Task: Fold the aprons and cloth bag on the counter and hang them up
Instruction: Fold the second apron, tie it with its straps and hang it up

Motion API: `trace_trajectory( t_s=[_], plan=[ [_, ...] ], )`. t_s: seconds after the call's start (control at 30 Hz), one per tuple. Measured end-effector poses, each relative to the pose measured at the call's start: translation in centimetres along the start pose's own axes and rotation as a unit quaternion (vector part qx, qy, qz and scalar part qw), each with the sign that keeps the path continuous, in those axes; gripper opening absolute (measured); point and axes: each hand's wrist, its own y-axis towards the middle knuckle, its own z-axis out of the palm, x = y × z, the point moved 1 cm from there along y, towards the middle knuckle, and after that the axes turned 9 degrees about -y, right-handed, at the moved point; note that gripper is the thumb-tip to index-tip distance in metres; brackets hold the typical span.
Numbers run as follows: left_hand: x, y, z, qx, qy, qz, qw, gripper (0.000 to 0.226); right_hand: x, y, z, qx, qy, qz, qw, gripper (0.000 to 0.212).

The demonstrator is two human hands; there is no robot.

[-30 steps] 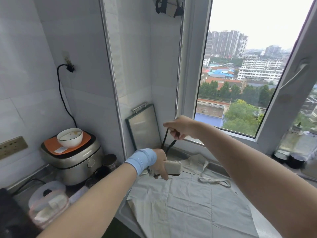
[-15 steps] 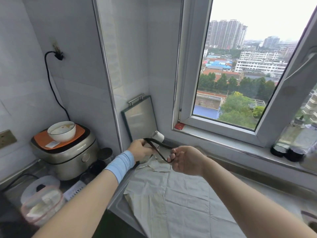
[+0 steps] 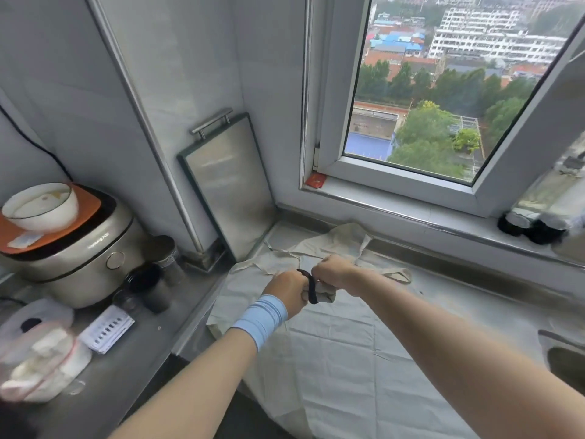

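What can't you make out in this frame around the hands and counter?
- Head view: the folded bundle is mostly covered by the left hand and right hand; which item it is cannot be told.
- Ends of the black strap are hidden inside both fists.
- The bottles at the right are motion-blurred.
- The sink is cut off by the right edge.

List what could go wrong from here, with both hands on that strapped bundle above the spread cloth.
1. The black strap loops over the folded bundle, gripped between the left hand and right hand. If it slips, the bundle may unroll.
2. The spread cloth appears to overhang the counter at the front, so a dragging forearm could pull it off.
3. Its far corner lies by the leaning steel board, and a tug might shift that.
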Motion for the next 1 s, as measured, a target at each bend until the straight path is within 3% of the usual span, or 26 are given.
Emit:
trace_trajectory(
  t_s=[0.13,0.23,0.4,0.57,0.7,0.83,1.0],
  plan=[
    [2.2,1.0,4.8,-0.004,0.03,-0.008,1.0,0.02,-3.1,2.2,4.1,-0.039,-0.024,-0.081,0.996,0.018],
    [3.4,1.0,8.4,0.027,-0.009,-0.021,0.999,0.021,-5.8,4.1,7.4,-0.091,-0.051,-0.106,0.989,0.014],
    [4.6,0.3,12.5,0.048,-0.064,-0.029,0.996,0.045,-9.0,5.4,11.4,-0.163,-0.117,-0.123,0.972,0.011],
    [5.6,0.8,14.0,-0.042,-0.109,-0.071,0.991,0.042,-10.4,6.3,12.3,-0.275,-0.145,-0.121,0.943,0.016],
    [4.9,0.9,13.9,-0.081,-0.133,-0.08,0.985,0.032,-10.8,6.4,12.5,-0.262,-0.156,-0.185,0.934,0.013],
    [5.5,1.4,13.4,-0.047,-0.16,-0.111,0.98,0.029,-11.4,6.4,12.3,-0.231,-0.125,-0.245,0.933,0.024],
    [6.1,2.1,12.5,-0.01,-0.158,-0.128,0.979,0.023,-11.7,5.2,11.9,-0.142,-0.009,-0.202,0.969,0.018]
  ],
)
